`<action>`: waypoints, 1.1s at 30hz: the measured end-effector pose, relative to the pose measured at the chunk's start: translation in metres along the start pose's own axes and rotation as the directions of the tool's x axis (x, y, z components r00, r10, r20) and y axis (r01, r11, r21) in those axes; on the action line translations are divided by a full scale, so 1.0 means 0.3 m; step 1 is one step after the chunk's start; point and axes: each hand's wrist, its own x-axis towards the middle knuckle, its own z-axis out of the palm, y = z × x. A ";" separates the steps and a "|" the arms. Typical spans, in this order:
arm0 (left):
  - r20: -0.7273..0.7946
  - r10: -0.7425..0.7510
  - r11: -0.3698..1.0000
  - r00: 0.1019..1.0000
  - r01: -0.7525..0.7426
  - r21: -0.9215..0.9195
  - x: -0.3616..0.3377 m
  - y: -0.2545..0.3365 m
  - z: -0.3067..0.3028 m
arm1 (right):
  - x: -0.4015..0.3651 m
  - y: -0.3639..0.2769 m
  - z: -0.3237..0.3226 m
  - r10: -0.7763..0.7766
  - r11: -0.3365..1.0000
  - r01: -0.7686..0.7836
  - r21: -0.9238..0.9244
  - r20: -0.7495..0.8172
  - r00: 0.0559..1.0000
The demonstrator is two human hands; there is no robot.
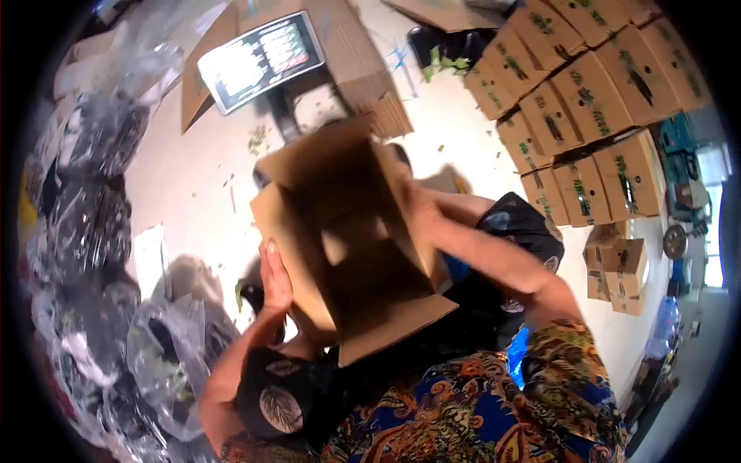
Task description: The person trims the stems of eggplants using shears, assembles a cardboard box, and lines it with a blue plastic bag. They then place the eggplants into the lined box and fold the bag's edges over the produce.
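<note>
An open cardboard box [397, 328] is held between my two hands, tilted with its open top facing me. One flap folds out toward my body and another stands up on the far side. My left hand [275, 279] presses flat against the box's left wall, fingers pointing up. On the opposite wall lies my right hand [419, 212], slightly blurred, its fingertips partly hidden by the box. The inside is in shadow, with a few lighter patches at the bottom. Just beyond the box stands a weighing scale with a lit display [262, 63], its base mostly hidden.
Stacked cardboard boxes [583, 100] fill the right side, with a few smaller boxes [617, 266] below them. Clear plastic bags [93, 201] line the left. Flattened cardboard [363, 54] lies behind the scale. Green leaf scraps [258, 140] are scattered over the pale floor.
</note>
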 end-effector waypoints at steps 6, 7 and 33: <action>0.209 0.063 0.731 0.976 0.098 -0.675 0.085 -0.357 0.180 | 0.056 -0.261 -0.011 0.214 0.466 -0.137 0.874 0.039 0.976; 0.221 0.091 0.693 0.971 0.097 -0.714 0.071 -0.301 0.170 | 0.021 -0.161 -0.050 0.231 0.155 -0.222 0.963 0.183 0.956; 0.111 0.124 0.989 0.986 -0.133 0.072 -0.010 0.602 -0.059 | -1.061 0.103 0.915 0.018 -0.215 -0.698 0.683 0.717 0.697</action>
